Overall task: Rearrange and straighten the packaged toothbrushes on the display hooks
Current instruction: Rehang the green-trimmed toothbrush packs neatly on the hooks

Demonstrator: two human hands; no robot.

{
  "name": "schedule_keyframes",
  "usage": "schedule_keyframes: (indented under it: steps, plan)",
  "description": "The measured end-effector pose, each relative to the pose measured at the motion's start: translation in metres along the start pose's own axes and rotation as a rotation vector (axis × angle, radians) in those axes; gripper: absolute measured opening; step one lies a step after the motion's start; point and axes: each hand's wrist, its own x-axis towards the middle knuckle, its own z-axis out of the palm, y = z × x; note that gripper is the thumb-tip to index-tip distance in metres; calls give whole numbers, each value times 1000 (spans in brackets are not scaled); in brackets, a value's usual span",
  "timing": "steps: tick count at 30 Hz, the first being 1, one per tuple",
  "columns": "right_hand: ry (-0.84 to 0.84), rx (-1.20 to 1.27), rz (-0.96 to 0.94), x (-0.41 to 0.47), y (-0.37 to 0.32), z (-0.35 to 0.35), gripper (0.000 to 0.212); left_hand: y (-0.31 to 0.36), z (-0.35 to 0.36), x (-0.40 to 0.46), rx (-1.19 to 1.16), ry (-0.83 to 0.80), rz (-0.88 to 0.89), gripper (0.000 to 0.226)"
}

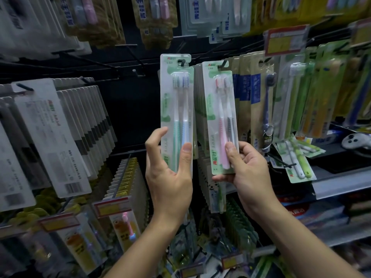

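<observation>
Display wall [140,109], dark panel, hooks crowded with hanging stock on every side of the fingers.

Risks, biggest first:
- Rack behind the right pack [219,121]: a thick stack of like packs [198,109] hangs on the same hook, just behind the right fingertips. A tug outward could drag several forward or off the hook end.
- Left pack [176,113]: its hang-hole sits at a hook tip [182,62]; cannot tell whether it is threaded or only resting there. Grip is at the very bottom, so the top can swing and miss or slip off.
- Loose pack [297,163] lying tilted on the shelf, right of the right hand; an elbow pass could knock it down.

Hands:
- Left hand [168,173]: thumb [186,155] pressed on the front of the left pack, low down; the other fingers are spread and curled beside its left edge, index tip touching the edge. Light pinch, in my judgement not firm.
- Right hand [247,167]: thumb on the front of the right pack near its foot, fingers curled behind. Clamped.

Counts:
- Packs in hand: two, one each.
- Brushes per pack: two. Left: green, blue. Right: pink, grey.
- Hands: two.
- Stacked packs behind: many, edges too blurred to count.
- Price tag [286,40], up right of the fingers: one red-framed; more below, blurred.
</observation>
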Motion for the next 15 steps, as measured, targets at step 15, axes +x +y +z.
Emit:
schedule_keyframes:
  steps: [15]
  plan:
    - [105, -34, 3, 4, 3, 0, 27, -4, 9, -2, 84, -138, -113, 58]
